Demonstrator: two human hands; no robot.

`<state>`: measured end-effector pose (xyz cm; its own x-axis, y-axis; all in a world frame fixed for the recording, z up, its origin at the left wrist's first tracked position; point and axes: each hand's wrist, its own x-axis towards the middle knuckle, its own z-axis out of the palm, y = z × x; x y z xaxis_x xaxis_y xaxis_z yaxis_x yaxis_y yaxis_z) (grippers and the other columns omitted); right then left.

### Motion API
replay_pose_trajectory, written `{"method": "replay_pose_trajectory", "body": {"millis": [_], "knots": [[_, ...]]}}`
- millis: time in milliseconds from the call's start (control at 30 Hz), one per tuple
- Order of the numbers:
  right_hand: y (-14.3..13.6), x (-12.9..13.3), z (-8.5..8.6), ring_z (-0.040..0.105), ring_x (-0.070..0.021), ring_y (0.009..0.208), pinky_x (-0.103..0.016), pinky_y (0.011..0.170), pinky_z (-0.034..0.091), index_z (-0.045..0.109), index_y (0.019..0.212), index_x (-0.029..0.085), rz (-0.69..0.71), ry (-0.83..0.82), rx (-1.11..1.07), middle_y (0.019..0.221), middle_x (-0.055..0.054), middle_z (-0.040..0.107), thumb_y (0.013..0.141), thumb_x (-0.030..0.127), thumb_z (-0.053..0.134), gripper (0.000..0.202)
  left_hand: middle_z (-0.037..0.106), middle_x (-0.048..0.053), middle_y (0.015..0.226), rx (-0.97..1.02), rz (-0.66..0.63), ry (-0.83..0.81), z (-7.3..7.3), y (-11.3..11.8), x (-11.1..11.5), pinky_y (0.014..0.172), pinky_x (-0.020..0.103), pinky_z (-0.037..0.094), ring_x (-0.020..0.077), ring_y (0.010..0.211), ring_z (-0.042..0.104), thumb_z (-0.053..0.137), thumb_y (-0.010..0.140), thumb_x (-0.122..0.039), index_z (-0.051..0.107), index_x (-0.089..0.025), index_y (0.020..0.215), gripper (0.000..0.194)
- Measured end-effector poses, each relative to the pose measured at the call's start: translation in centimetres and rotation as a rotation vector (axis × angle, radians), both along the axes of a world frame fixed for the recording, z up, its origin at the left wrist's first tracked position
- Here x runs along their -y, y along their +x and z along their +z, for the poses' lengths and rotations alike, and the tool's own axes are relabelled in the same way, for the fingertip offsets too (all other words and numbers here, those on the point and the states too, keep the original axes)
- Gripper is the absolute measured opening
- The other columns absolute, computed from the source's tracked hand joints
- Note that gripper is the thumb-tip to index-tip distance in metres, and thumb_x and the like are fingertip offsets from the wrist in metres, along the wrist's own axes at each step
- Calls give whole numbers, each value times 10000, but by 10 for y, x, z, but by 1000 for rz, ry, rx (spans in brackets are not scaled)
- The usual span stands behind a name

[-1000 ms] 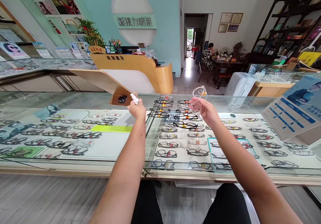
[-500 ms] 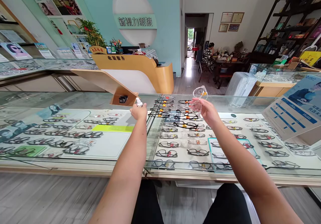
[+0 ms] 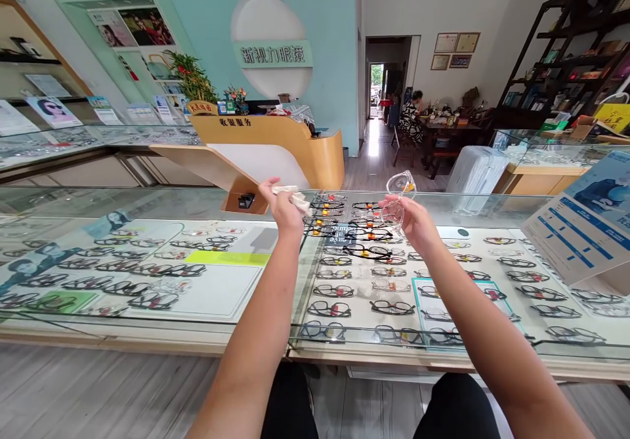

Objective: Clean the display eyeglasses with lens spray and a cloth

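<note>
My left hand (image 3: 284, 210) has its fingers around a crumpled pale cloth (image 3: 295, 197), above the glass counter. To its right, my right hand (image 3: 411, 219) pinches a pair of clear-framed glasses (image 3: 402, 183), held upright over the counter. Between and below the hands, several dark-framed glasses (image 3: 368, 252) lie in two columns on top of the glass. The cloth and the clear glasses are apart.
More glasses (image 3: 329, 309) lie in rows inside the glass showcase (image 3: 275, 334). A wooden box (image 3: 245, 196) with a slanted board is just behind my left hand. A printed display card (image 3: 581, 222) stands at right. A person (image 3: 411, 117) sits far back.
My left hand has moved slightly right, and the pale cloth now shows spread from its fingers. The small white item there before is no longer visible. My right hand still holds the clear glasses.
</note>
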<state>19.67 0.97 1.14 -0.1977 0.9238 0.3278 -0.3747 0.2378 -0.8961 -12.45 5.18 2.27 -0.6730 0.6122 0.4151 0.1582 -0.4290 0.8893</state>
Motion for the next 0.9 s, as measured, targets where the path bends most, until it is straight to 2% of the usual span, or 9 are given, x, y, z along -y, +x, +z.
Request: {"method": "replay_pose_trajectory", "body": {"millis": [67,100,167,233,367,467,667,767,900], "knots": [[0,1,1,769,-249,1013,-417,1000,604,879,1114,279,8,-4,-14,1147,-53,867,924,562,787,353,599,0,1010,222,-286,111,2,25,8,688,287,548,173,781,657,639,768,-317,482,-296,1228,486],[0,1,1,766,-244,1007,-407,989,603,883,1111,279,12,-3,-20,1142,-51,868,922,559,792,350,608,-17,937,298,-398,115,1,37,12,643,281,537,163,704,636,684,721,-319,509,-292,1199,509],[-2,2,1,765,-248,1002,-404,968,604,887,1109,281,27,-1,-22,1128,-52,869,918,565,798,354,637,-32,865,328,-596,31,-2,59,19,608,272,531,159,657,635,763,666,-309,550,-276,1175,552],[-3,2,0,767,-256,1013,-411,963,604,888,1112,286,51,3,-17,1121,-52,870,923,571,794,355,674,-29,860,294,-702,-51,-6,74,24,607,251,524,152,679,655,852,651,-315,602,-253,1157,567],[-6,3,-1,770,-270,1093,-436,1067,578,893,1096,287,101,11,-11,1127,-50,873,919,573,798,350,750,4,944,193,-810,-122,-15,88,29,668,236,544,138,759,680,1007,625,-415,692,-203,1101,609],[-7,5,-1,770,-284,1160,-460,1168,530,894,1081,283,124,-4,-3,1108,-53,875,905,585,808,360,780,17,942,187,-869,-161,-22,93,28,707,268,569,162,770,708,1048,606,-486,687,-196,1148,713],[-10,16,6,770,-295,1097,-465,1048,577,890,1046,276,237,-4,23,1065,-68,867,889,623,808,390,764,-2,818,122,-884,-210,-36,103,28,606,266,505,168,644,679,981,722,-582,652,-202,1225,711],[-15,21,8,763,-295,1088,-473,1083,551,894,1040,256,256,40,78,1045,-76,865,895,603,810,386,813,29,951,169,-929,-258,-39,108,31,646,284,540,192,728,725,964,755,-556,656,-218,1274,691],[-19,19,6,763,-301,1088,-460,1057,554,891,993,244,225,45,93,1008,-76,864,883,604,811,385,826,26,1051,311,-1004,-346,-38,110,30,690,272,546,188,831,735,947,765,-405,720,-218,1255,572]]}}
